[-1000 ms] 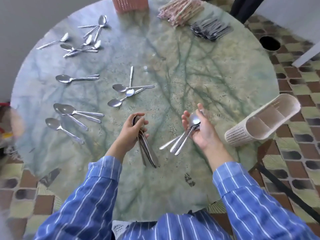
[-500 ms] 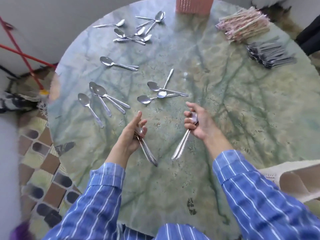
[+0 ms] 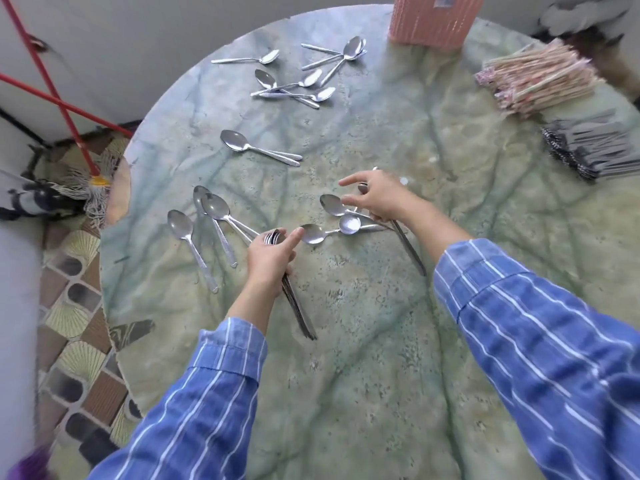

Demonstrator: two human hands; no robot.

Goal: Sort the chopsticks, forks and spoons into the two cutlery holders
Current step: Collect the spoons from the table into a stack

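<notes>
1. Both my hands have gone forward from my edge of the table (image 3: 381,341) to the three spoons (image 3: 349,224) lying crossed at its middle.
2. My left hand (image 3: 270,261) grips a stack (image 3: 298,315) of spoons, forefinger straight toward the nearest bowl; whether it touches, I cannot tell.
3. My right hand (image 3: 381,199) clamps its bundle (image 3: 408,247) under curled fingers, with forefinger and thumb spread over the far bowl.
4. I judge I am still gathering: chopsticks (image 3: 540,77) and forks (image 3: 588,150) lie untouched at the far right edge, and the pink holder (image 3: 429,22) stands at the far edge.
</notes>
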